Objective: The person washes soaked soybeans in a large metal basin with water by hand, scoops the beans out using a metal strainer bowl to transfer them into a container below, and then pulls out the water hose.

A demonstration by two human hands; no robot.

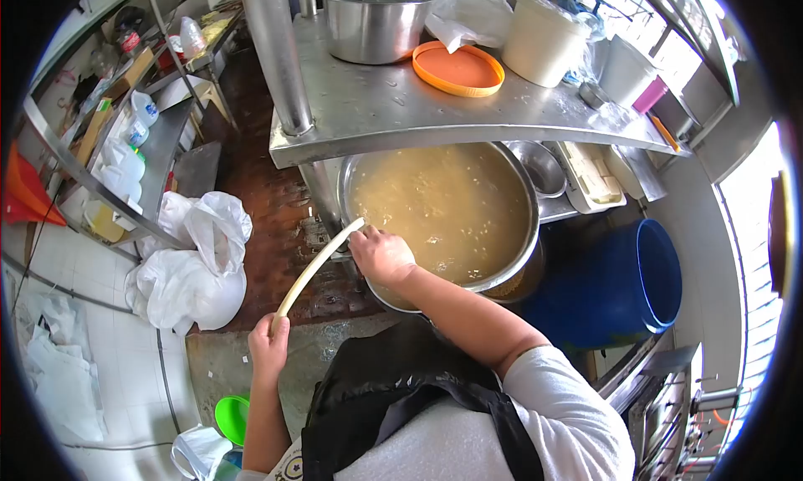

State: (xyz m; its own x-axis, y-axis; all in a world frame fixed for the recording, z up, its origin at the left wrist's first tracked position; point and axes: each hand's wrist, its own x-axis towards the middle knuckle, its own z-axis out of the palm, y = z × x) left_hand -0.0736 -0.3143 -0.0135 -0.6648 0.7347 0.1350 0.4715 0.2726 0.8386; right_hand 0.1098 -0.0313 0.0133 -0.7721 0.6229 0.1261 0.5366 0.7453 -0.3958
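Note:
A pale cream, curved hose (pixel 314 265) stretches between my two hands. My left hand (pixel 269 339) is closed around its lower end, to the left of the pot. Near the upper end, my right hand (pixel 382 255) is closed with its fingers against the hose, over the left rim of a large metal pot (pixel 535 222). Part of the right hand's grip is hidden by the back of the hand. Cloudy tan liquid (pixel 443 205) fills the pot, with small pale bits floating on it.
A steel shelf (pixel 376 117) overhangs the pot's far side, carrying a steel pot (pixel 376 25), an orange lid (pixel 458 69) and a white bucket (pixel 544 39). A blue barrel (pixel 602 289) stands at right. White bags (pixel 196 263) lie on the floor at left, near a green bowl (pixel 232 420).

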